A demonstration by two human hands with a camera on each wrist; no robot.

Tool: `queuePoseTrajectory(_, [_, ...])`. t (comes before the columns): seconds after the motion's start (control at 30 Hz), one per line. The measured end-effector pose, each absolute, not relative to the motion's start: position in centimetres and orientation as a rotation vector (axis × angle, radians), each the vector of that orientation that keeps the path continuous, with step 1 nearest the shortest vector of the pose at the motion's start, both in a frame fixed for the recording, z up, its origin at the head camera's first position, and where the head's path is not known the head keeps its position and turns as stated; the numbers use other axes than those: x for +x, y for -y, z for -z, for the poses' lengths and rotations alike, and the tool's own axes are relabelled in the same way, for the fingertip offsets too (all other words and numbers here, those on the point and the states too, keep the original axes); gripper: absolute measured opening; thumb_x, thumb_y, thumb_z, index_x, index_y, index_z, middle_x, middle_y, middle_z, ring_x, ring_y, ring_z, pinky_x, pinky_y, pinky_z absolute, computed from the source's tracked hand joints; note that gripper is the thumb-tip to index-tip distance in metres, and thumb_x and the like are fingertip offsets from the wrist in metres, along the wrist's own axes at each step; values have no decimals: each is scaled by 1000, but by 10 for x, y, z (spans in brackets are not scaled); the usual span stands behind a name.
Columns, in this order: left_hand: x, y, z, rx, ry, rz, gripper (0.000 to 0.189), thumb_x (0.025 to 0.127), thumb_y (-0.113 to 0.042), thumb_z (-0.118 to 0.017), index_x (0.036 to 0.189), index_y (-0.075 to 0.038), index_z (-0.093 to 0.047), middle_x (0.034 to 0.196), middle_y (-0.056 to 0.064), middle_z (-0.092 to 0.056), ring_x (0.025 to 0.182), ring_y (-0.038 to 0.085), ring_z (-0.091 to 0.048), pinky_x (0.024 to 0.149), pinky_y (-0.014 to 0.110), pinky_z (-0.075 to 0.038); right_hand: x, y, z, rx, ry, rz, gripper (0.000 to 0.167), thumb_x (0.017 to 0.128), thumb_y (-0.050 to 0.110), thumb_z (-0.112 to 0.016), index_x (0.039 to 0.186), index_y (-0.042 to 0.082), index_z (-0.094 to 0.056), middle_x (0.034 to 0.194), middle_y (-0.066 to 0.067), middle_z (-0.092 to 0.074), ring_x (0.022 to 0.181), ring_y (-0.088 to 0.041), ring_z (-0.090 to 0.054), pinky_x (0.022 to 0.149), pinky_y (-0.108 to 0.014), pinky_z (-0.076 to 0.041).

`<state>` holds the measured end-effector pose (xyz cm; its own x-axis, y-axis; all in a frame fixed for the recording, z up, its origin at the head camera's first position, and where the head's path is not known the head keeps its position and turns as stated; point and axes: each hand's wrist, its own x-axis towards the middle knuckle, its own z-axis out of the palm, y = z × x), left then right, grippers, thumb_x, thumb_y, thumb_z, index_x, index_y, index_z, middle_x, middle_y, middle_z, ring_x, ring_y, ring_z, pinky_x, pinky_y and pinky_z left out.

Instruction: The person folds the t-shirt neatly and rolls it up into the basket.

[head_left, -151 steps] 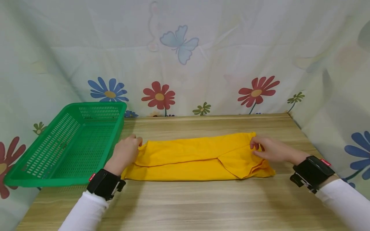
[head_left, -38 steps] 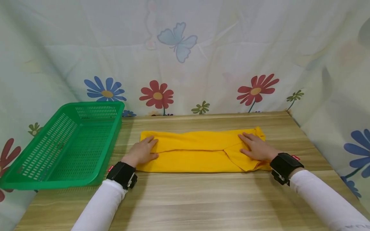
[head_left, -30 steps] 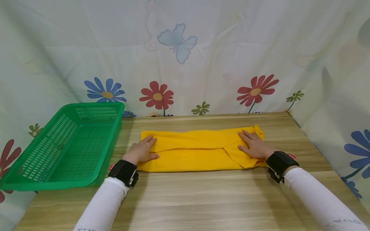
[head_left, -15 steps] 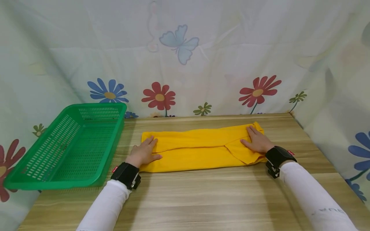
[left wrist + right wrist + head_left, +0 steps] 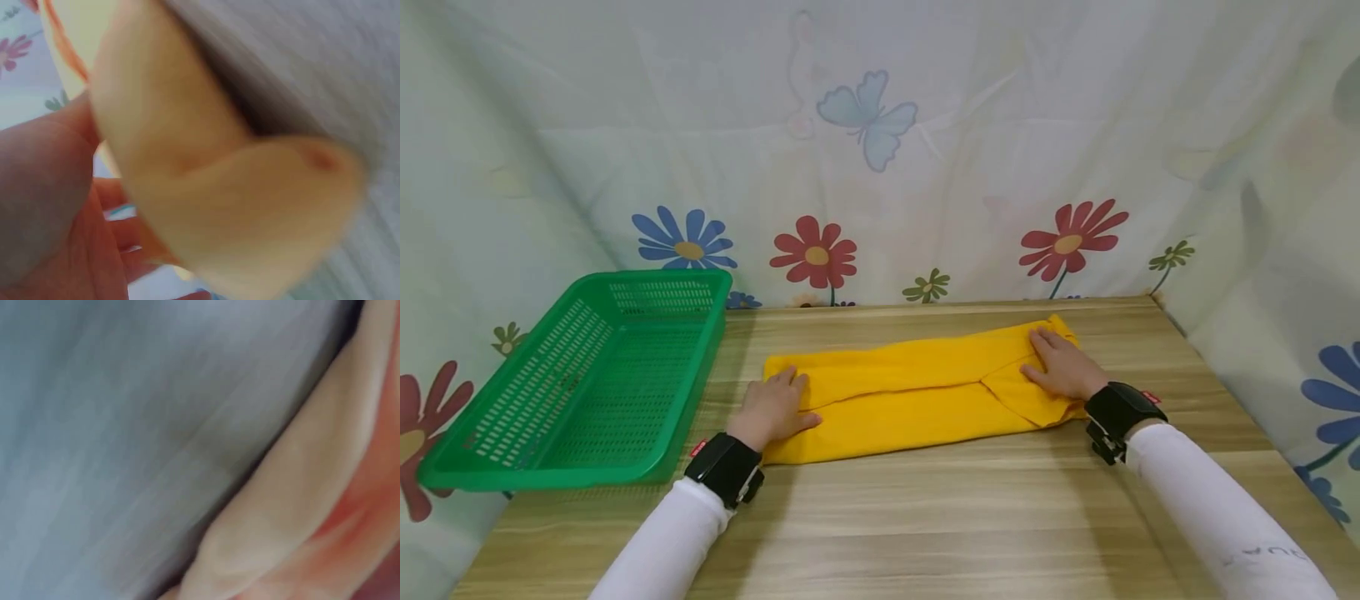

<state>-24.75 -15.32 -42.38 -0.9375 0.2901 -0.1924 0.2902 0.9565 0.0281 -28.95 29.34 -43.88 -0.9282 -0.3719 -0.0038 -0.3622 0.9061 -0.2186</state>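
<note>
A yellow cloth (image 5: 895,417), folded into a long strip, lies across the wooden table with its right end a little farther back. A slanting flap shows at that right end. My left hand (image 5: 772,408) rests on the left end, fingers relaxed, thumb toward the middle. On the right end lies my right hand (image 5: 1063,367), fingers stretched over the fabric. In the left wrist view the cloth (image 5: 181,137) bulges close to the camera and covers part of the hand (image 5: 69,231). The right wrist view shows a blurred cloth edge (image 5: 281,500) over the table.
A green plastic basket (image 5: 700,367) with perforated sides stands on the left, its right wall near my left hand. Behind the table (image 5: 910,533) hangs a curtain (image 5: 970,200) printed with flowers and a butterfly, which also encloses both sides.
Five seconds ago my curled hands were at the strip's two ends; later both lay spread on it. The right end has moved back, and just now the left end has slid slightly toward me.
</note>
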Motion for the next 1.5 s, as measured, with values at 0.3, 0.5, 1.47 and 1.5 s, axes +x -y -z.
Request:
queuePoseTrajectory(0.3, [-246,136,429,885,-2918,-49,78,85,-53,-60,148,-18,-30,156,10,-22,141,36,-23,110,59,-22,-267,-270,428,-568,-2998,311,64,96,32,-52,143,-6,-31,145,-36,-26,126,-55,-35,103,-62,-29])
queuePoseTrajectory(0.5, [-251,122,438,1234,-2823,9,85,79,-58,-63,149,-24,-29,158,8,-16,144,36,-16,110,59,-21,-276,-266,439,-605,-2934,349,63,97,36,-47,146,-1,-29,149,-33,-23,133,-53,-26,109,-61,-19])
queuePoseTrajectory(1.47, [-226,82,435,1019,-2677,61,74,86,-61,-52,149,-32,-26,159,-1,-16,142,36,-22,108,58,-28,-303,-248,444,-849,-2901,362,60,95,32,-53,144,1,-36,149,-30,-26,136,-53,-20,110,-60,-15])
queuePoseTrajectory(1.5, [-226,80,435,1012,-2681,70,74,86,-62,-51,149,-32,-26,159,-1,-15,142,36,-22,107,58,-28,-304,-246,444,-857,-2896,362,60,95,32,-53,144,2,-36,149,-30,-26,136,-54,-20,110,-60,-16])
